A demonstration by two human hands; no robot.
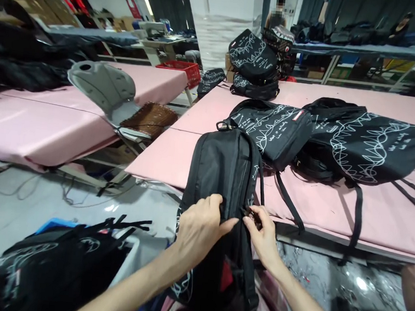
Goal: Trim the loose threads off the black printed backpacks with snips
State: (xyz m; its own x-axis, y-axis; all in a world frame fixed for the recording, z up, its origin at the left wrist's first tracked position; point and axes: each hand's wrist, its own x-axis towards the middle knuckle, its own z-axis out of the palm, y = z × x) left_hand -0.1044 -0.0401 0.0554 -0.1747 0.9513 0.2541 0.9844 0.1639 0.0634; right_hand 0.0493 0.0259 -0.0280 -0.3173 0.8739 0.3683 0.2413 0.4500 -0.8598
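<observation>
The left hand (197,222) is curled on the bag's cloth, fingers bent in and thumb stretched toward the zip side, gripping the fabric. The right hand (263,233) is closed to a pinch around a small dark tool (254,217), mostly hidden by the fingers, right at the bag's edge. The black backpack (215,168) stands on end, between the person's lap and the near edge of the table, its side panel turned up toward the person. White scribbled lines show along its edges, a strap hangs down its right side, and a red patch shows low down.

Just beyond it, touching or nearly so, lies a printed backpack (273,132) with white lettering; another backpack (371,145) lies to its right, loose straps trailing over the table edge. Farther back sits a stack of bags (254,63). At lower left, more bags (48,267) fill a bin.

The pink table (167,159) carries the row of backpacks. To its left are a grey chair (102,86) with a brown cushion (148,119), a second pink table (28,125) and a red crate (182,71). Co-workers sit in the background.
</observation>
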